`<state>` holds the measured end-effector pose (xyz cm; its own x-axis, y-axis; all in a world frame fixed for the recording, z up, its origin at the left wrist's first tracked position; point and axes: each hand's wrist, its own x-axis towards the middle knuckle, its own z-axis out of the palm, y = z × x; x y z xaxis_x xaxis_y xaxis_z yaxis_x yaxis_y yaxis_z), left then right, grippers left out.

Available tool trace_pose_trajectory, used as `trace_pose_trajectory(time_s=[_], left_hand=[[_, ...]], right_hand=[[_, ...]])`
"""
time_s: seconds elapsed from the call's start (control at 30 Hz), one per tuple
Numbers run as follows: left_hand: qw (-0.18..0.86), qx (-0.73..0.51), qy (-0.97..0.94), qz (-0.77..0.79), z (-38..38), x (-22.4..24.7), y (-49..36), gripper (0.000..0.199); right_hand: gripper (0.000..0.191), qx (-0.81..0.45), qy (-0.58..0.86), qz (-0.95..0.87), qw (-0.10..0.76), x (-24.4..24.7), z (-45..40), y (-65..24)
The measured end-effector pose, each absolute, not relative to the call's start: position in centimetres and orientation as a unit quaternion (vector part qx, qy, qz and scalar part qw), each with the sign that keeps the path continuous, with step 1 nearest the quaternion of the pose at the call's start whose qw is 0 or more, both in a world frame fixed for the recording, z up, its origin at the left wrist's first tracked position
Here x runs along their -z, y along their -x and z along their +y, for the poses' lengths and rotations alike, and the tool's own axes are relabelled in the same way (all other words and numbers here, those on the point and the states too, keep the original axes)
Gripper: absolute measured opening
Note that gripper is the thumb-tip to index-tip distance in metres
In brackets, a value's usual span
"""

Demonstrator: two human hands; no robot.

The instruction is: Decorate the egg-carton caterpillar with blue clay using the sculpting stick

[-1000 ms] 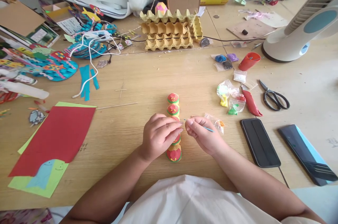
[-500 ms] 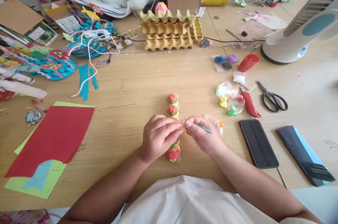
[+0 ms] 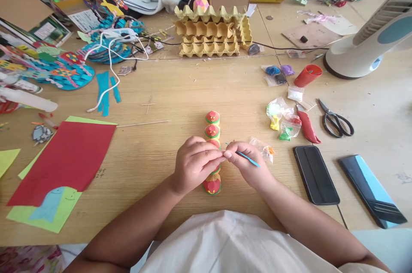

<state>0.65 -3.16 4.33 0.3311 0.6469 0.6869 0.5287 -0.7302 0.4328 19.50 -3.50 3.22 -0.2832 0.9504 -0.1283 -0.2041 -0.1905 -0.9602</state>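
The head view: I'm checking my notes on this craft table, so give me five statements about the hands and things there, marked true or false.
1. The right hand holds a blue stick. True.
2. The red-capped strip runs partly beneath the left hand. True.
3. The left hand holds the scissors. False: they lie on the table, to the right of the red knife.
4. The red paper lies under the green paper. False: the red paper lies on top.
5. The two hands are far apart. False: their fingertips are close together over the table.
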Motion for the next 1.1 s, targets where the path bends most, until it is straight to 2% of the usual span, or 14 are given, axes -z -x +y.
trace_pose_trajectory(time_s=[0.3,0.43,0.83,1.1], left_hand=[[0.055,-0.466,-0.809,0.353,-3.17,-4.12,-0.21,0.017],[0.06,-0.469,-0.808,0.35,-3.09,-4.29,-0.12,0.019],[0.04,-0.454,-0.815,0.357,-2.98,-4.31,-0.21,0.016],[0.036,-0.455,-0.813,0.361,-3.09,-4.2,0.1,0.019]], right_hand=[[0.037,-0.701,0.391,-0.412,0.431,-3.21,-3.54,-19.69],[0.032,-0.731,0.391,-0.372,0.419,-3.51,-3.53,-19.6],[0.028,-0.679,0.426,-0.431,0.415,-3.98,-3.37,-19.68],[0.027,-0.735,0.388,-0.366,0.418,-3.82,-3.41,-19.62]])
